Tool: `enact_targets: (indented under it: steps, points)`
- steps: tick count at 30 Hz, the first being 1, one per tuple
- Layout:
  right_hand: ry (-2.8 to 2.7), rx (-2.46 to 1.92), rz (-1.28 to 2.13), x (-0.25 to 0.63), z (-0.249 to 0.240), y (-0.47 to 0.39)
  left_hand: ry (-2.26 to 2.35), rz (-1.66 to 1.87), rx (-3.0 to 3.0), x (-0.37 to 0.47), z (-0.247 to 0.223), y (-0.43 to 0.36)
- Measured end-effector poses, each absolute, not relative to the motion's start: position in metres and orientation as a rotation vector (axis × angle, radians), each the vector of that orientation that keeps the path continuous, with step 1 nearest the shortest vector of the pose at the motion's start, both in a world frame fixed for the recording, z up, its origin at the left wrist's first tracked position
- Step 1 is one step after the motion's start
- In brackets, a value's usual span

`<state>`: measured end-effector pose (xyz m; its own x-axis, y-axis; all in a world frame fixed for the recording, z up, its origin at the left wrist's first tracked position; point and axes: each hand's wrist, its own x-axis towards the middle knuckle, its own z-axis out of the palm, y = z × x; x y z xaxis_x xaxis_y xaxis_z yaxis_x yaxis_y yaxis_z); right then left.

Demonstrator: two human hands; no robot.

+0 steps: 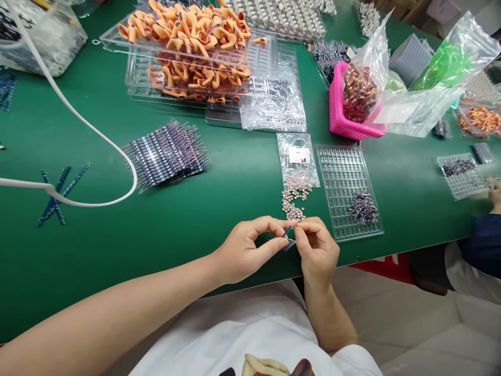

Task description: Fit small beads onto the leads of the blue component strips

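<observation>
My left hand (245, 250) pinches a small blue circuit board strip (288, 230) with thin leads between thumb and forefinger, near the table's front edge. Closed at the right end of that strip is my right hand (319, 250), its thumb and fingertips pressed together. Whatever sits between those fingertips is too small to make out. Just beyond both hands lies a scatter of small round metallic pieces (293, 203). They spread from the mouth of a clear labelled bag (299, 156). Right of them, a clear ribbed tray (336, 209) carries a heap of small wired parts (364, 208).
A stack of wired board strips (170, 156) lies to the left, with crossed blue strips (58, 196) under a white cable (94, 125). Orange earphone-like shells (195, 31) fill stacked trays behind. A pink basket (338, 104) stands back right. Another person's sleeve (485, 235) shows far right.
</observation>
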<state>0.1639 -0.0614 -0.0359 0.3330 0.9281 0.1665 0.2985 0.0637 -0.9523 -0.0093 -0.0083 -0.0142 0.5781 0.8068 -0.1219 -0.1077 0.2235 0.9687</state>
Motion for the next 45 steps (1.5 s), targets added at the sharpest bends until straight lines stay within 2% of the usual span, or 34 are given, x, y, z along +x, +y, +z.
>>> enact_targets:
  steps: [18,34,45]
  points:
    - [-1.232,-1.388,0.696,0.1646,-0.035,-0.0606,0.628,0.666,0.932,-0.0081,-0.0121,-0.0082]
    - [-1.219,-1.454,0.674,0.1635,-0.0367,-0.0633,0.691,0.781,1.468,-0.0107,-0.0113,-0.0089]
    - [-1.213,-1.464,0.601,0.1614,-0.0361,-0.065,0.691,0.735,1.342,-0.0108,-0.0109,-0.0105]
